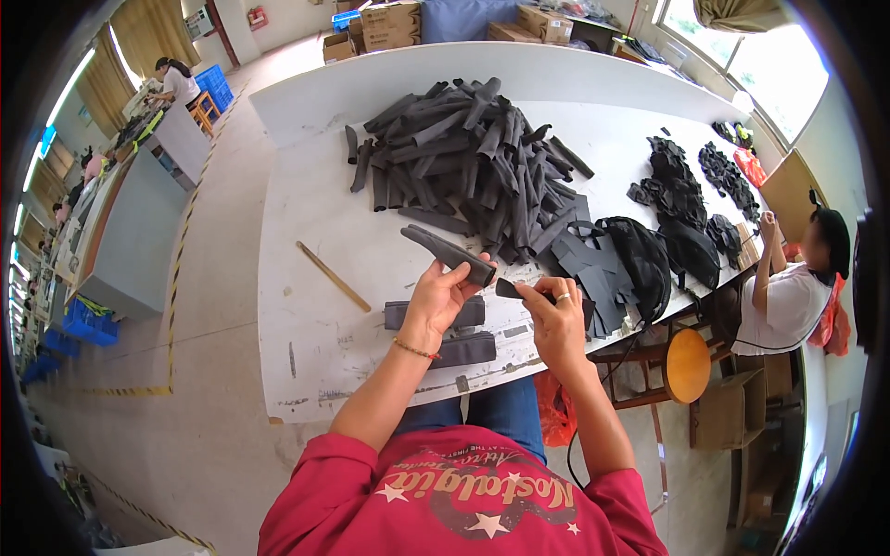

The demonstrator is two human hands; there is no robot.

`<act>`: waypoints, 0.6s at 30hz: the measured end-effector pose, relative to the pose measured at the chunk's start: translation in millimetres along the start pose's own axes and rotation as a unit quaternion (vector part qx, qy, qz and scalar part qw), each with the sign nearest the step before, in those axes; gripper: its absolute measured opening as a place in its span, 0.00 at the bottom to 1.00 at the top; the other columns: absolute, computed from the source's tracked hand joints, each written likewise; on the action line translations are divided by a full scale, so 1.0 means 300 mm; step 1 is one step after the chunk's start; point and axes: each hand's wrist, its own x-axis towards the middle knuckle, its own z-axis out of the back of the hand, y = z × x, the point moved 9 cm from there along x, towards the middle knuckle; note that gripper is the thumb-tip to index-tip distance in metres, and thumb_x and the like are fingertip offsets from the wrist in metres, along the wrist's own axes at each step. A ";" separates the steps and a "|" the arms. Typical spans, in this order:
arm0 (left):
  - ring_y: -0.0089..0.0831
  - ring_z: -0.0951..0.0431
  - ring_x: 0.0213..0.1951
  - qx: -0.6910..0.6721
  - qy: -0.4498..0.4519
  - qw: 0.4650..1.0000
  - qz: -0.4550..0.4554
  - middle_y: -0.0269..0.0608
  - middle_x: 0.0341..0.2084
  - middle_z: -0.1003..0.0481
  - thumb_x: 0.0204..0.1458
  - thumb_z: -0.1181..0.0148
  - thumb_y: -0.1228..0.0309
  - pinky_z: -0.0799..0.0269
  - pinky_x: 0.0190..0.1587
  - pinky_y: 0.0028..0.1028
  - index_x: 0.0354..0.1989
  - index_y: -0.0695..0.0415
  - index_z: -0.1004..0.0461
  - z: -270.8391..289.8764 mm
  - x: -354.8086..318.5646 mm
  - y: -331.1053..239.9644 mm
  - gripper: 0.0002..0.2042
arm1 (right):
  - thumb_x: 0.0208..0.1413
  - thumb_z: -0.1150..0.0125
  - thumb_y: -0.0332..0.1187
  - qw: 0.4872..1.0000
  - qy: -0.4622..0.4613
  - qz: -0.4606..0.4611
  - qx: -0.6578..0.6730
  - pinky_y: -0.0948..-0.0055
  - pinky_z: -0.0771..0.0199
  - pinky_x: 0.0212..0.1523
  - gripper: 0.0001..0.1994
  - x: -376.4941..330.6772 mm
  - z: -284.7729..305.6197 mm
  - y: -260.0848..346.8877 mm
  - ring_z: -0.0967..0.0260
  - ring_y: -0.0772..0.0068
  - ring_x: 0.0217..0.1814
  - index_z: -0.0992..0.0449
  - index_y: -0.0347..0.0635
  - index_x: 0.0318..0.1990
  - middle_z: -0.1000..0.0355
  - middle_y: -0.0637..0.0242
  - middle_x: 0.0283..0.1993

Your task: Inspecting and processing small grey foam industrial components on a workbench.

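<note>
A dark grey fabric tube [443, 250] lies across my left hand [438, 301], whose fingers and thumb are closed round its near end. Just to the right, my right hand [556, 324] pinches a small flat dark piece [508, 289] close to that end of the tube. Whether the two touch, I cannot tell. Under and beside my left wrist, dark folded fabric pieces [468, 349] lie on the white table [306, 343]. Beyond both hands rises a large heap of similar dark tubes [454, 153].
A wooden stick [334, 276] lies left of my hands. Flat dark pieces [593, 278] and a black bag [642, 264] are at the right, with black scrap piles [672, 181] farther off. A co-worker [783, 296] sits at the right near a round stool [688, 366].
</note>
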 end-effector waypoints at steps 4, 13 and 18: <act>0.50 0.25 0.52 0.043 0.011 0.999 0.009 0.58 0.51 0.29 0.61 0.51 0.80 0.24 0.56 0.43 0.52 0.62 0.38 -0.006 0.005 0.013 0.12 | 0.44 0.38 0.20 1.000 0.013 0.020 -0.016 0.63 0.36 0.42 0.17 0.007 -0.020 0.016 0.35 0.61 0.42 0.19 0.45 0.43 0.33 0.66 0.39; 0.46 0.24 0.52 0.038 0.020 0.998 0.035 0.57 0.51 0.28 0.60 0.52 0.81 0.24 0.55 0.41 0.54 0.58 0.39 -0.032 -0.025 0.053 0.14 | 0.42 0.40 0.23 0.992 -0.027 0.074 -0.101 0.61 0.35 0.46 0.18 -0.007 -0.025 0.019 0.34 0.61 0.44 0.21 0.44 0.44 0.33 0.67 0.41; 0.43 0.24 0.52 0.110 -0.048 0.990 -0.077 0.57 0.50 0.28 0.58 0.51 0.83 0.24 0.54 0.38 0.62 0.57 0.44 -0.075 -0.086 0.038 0.23 | 0.43 0.34 0.23 0.992 -0.060 0.025 -0.105 0.61 0.35 0.45 0.21 -0.019 -0.050 0.048 0.35 0.58 0.43 0.23 0.41 0.49 0.33 0.63 0.40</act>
